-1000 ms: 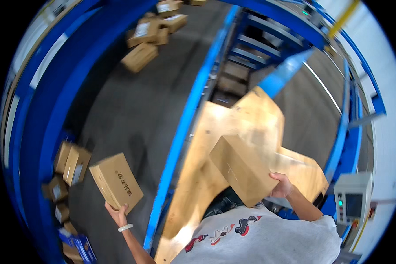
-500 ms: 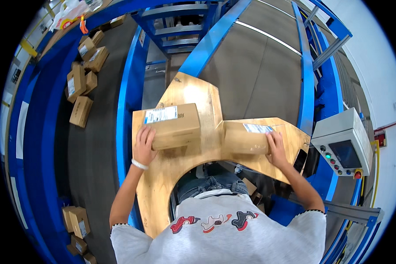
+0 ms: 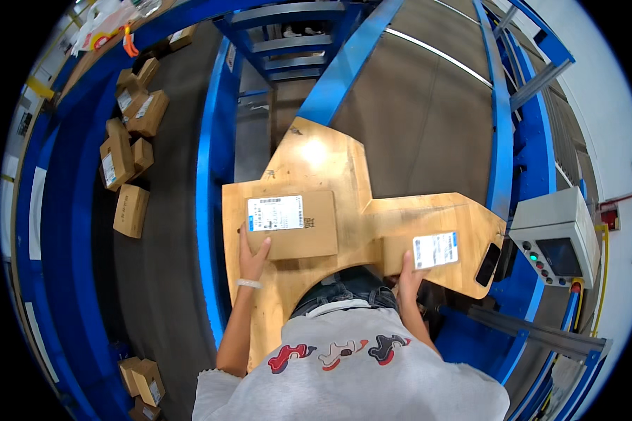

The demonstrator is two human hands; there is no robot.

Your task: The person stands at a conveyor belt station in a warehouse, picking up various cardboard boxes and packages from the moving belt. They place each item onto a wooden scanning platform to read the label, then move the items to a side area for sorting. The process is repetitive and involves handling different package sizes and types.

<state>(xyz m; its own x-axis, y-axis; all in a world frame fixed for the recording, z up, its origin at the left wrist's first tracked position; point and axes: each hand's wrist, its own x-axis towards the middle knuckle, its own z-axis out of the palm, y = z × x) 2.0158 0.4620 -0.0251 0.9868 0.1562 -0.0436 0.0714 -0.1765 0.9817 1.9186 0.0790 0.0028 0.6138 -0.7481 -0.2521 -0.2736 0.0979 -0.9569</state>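
while the left hand (image 3: 253, 259) grips a larger carton (image 3: 314, 245) whose white, blue-marked label (image 3: 275, 212) faces up, the right hand (image 3: 409, 279) grips a smaller carton (image 3: 395, 252), similarly labelled, both over the wooden surface (image 3: 337, 179).

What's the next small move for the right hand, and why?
I'd probably nudge the small box forward, away from the curved edge of the table: its near side appears close to that edge, the right hand is at that side, and bare tabletop shows beyond it.
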